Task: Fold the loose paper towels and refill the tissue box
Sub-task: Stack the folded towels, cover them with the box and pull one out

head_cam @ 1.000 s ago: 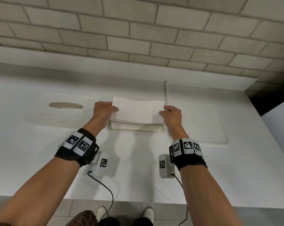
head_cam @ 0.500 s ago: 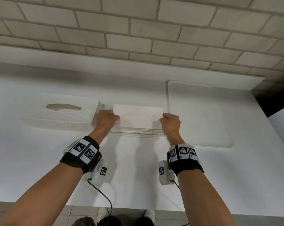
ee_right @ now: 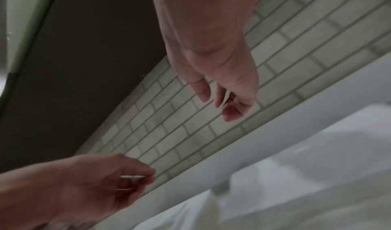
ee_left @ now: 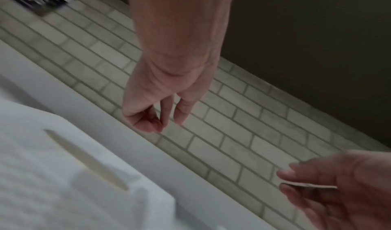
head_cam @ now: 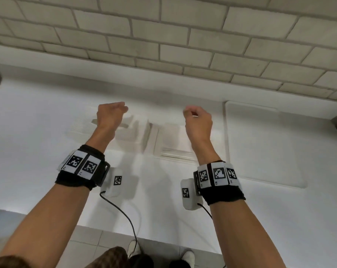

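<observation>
The white woven tissue box stands on the counter with its slot facing up, also seen in the left wrist view. Right beside it lies a stack of folded paper towels. Both hands hover in the air above them, touching neither. My left hand is over the box and hides part of it. My right hand is over the right end of the stack. The fingers of each hand hang loosely curled, and no towel shows in them.
A flat white mat lies on the counter to the right of the stack. A raised white ledge and a brick wall run along the back. The counter's front edge is near my body, with tiled floor below.
Both hands have let go of the top towel, which now lies on the stack. They have lifted off it into the air. The view has tilted and moved closer.
</observation>
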Demonstrator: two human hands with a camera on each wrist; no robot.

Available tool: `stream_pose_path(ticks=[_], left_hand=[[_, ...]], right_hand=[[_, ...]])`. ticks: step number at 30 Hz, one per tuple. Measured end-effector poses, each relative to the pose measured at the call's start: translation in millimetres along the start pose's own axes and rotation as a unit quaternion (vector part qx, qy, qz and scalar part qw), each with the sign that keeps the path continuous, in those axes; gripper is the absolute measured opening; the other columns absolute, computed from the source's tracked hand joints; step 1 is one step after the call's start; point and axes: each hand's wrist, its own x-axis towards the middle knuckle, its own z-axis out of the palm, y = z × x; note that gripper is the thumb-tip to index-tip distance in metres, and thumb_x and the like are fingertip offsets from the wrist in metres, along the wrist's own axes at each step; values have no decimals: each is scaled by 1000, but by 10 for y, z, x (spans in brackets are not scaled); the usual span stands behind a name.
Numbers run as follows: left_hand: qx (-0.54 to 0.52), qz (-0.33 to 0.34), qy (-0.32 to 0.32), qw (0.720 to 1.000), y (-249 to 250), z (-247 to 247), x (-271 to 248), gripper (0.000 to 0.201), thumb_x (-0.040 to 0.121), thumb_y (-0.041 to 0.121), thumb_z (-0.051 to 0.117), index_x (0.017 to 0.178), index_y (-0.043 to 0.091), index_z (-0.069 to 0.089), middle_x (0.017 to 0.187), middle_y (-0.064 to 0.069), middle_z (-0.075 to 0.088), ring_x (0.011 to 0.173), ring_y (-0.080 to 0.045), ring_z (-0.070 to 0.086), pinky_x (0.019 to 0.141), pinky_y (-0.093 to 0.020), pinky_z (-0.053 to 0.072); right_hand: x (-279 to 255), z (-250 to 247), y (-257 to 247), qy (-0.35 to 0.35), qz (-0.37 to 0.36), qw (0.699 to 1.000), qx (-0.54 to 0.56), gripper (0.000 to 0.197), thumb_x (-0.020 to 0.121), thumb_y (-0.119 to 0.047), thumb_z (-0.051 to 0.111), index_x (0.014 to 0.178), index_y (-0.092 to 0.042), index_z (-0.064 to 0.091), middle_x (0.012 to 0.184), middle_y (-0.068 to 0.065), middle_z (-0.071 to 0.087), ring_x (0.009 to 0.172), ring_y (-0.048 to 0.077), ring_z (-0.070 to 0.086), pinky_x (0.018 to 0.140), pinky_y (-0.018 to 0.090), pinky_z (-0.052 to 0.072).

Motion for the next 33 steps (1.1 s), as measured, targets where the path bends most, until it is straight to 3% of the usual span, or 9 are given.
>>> stream_pose_path(ticks=[4, 8, 14, 16, 18, 20, 24, 27, 33], left_hand=[[9, 5, 74, 997, -252, -574, 245, 35, 86, 13, 66, 121, 10, 67, 127, -8, 65, 122, -22, 57, 106, -34, 42], [99, -4, 150, 984, -587, -1093, 547, 51, 84, 25, 68, 132, 12, 58, 143, -12, 48, 132, -30, 46, 106, -40, 42], [72, -108, 88, 988, -963, -1328, 775, 71, 87, 34, 65, 146, 5, 37, 155, -12, 33, 139, -32, 38, 111, -42, 34], [56, -136, 62, 987, -1034, -1315, 787, 65, 86, 36, 64, 136, -2, 48, 145, -19, 47, 132, -36, 46, 109, -44, 37], [51, -137, 60, 987, -1050, -1291, 758, 45, 88, 34, 61, 110, -6, 60, 114, -20, 63, 110, -39, 57, 93, -42, 45], [30, -123, 58, 990, -993, -1286, 715, 29, 91, 30, 57, 90, 1, 57, 85, -10, 55, 87, -28, 51, 75, -35, 40], [-72, -97, 34, 992, -706, -1303, 646, 25, 79, 29, 59, 95, 10, 61, 100, -11, 57, 85, -25, 54, 80, -37, 44], [-104, -66, -19, 992, -359, -1099, 450, 20, 82, 26, 61, 97, 14, 64, 93, -4, 62, 85, -22, 58, 85, -36, 49], [-70, -42, -171, 982, 61, -136, -201, 35, 83, 31, 64, 110, 9, 66, 108, -6, 70, 98, -22, 65, 86, -33, 52]], right_hand=[[-345, 626, 7, -170, 60, 982, -52, 41, 96, -27, 55, 135, -12, 55, 138, 6, 56, 121, 18, 55, 99, 23, 40], [-492, 1084, 177, -232, 118, 955, -139, 52, 99, -34, 44, 143, -6, 40, 147, 12, 45, 135, 30, 44, 111, 41, 36], [-478, 1354, 278, -194, 171, 956, -141, 42, 101, -32, 39, 112, 3, 59, 99, 12, 61, 103, 33, 61, 94, 44, 50], [-478, 1410, 323, -203, 177, 952, -149, 44, 101, -34, 36, 121, 1, 55, 118, 16, 61, 116, 34, 56, 101, 45, 45], [-494, 1460, 340, -196, 173, 955, -143, 48, 102, -33, 36, 140, -3, 40, 141, 15, 49, 130, 33, 46, 107, 42, 39], [-514, 1474, 286, -179, 151, 963, -133, 51, 102, -32, 36, 147, -9, 30, 147, 14, 42, 134, 34, 42, 108, 42, 35], [-515, 1326, -13, -129, 70, 986, -74, 53, 101, -36, 36, 152, -23, 24, 150, 9, 36, 134, 29, 41, 107, 38, 35], [-443, 919, -228, -63, 18, 998, 2, 54, 100, -37, 41, 151, -28, 27, 150, 5, 35, 134, 23, 41, 112, 37, 34], [-274, -373, -58, 80, 36, 995, 56, 45, 98, -30, 47, 142, -25, 47, 136, -3, 58, 120, 13, 54, 109, 33, 41]])
